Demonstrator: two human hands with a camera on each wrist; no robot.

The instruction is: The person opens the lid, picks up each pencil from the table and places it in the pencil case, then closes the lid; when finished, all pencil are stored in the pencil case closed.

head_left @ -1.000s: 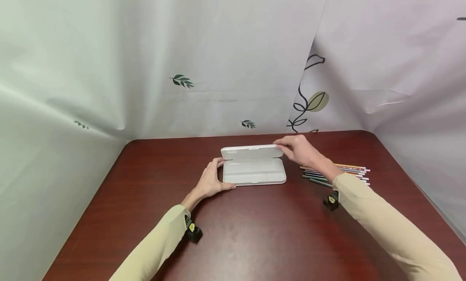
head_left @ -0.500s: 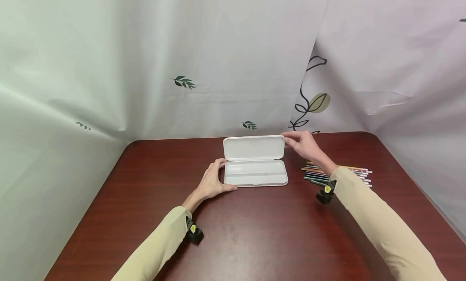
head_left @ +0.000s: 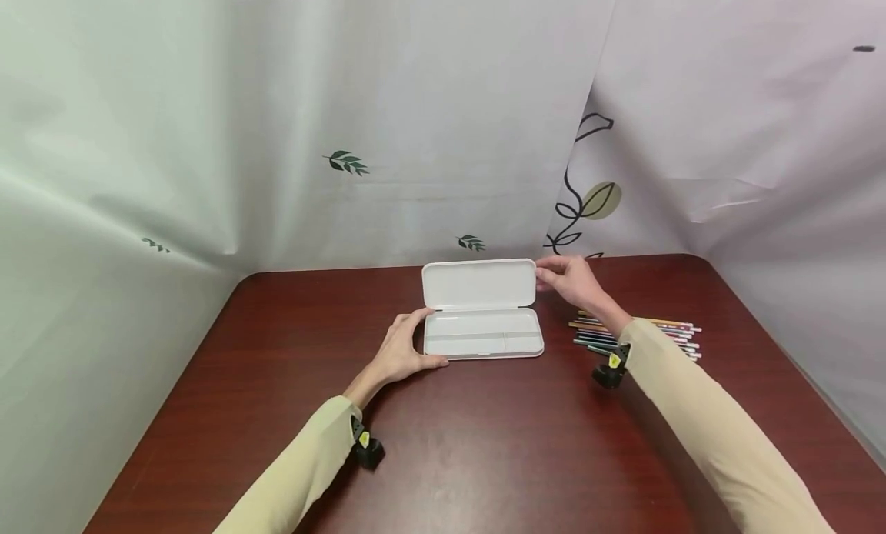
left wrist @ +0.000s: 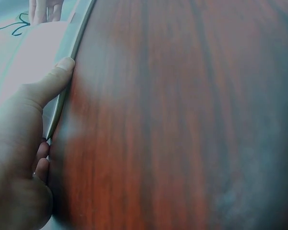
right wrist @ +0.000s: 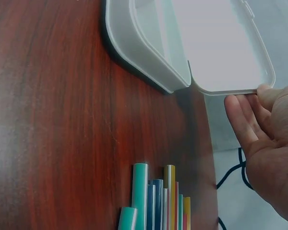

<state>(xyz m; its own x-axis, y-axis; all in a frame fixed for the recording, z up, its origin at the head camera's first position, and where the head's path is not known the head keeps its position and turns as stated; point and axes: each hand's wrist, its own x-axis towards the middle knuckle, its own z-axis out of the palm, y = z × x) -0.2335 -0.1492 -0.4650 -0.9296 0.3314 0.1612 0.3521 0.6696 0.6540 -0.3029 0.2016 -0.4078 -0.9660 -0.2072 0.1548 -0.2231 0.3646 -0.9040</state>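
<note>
A white pencil case (head_left: pixel 484 345) lies on the table with its lid (head_left: pixel 477 285) raised at the back. Low dividers split its bare inside into compartments. My left hand (head_left: pixel 400 352) grips the case's left end, thumb at the front edge and fingers at the back corner. In the left wrist view the thumb (left wrist: pixel 57 79) presses against the front side. My right hand (head_left: pixel 573 282) holds the lid's right edge. The right wrist view shows the thumb on the inner face of the lid (right wrist: pixel 225 48) and the fingers (right wrist: pixel 240 115) behind it.
Several colored pencils (head_left: pixel 664 331) lie in a loose bundle right of the case, partly under the right forearm. Their ends show in the right wrist view, among them a green pencil (right wrist: pixel 140 191). A white printed curtain (head_left: pixel 415 134) hangs behind the dark red table (head_left: pixel 484 442).
My right hand has swung the lid up and back from a half-raised tilt to nearly upright. The left hand has stayed at the case's left end.
</note>
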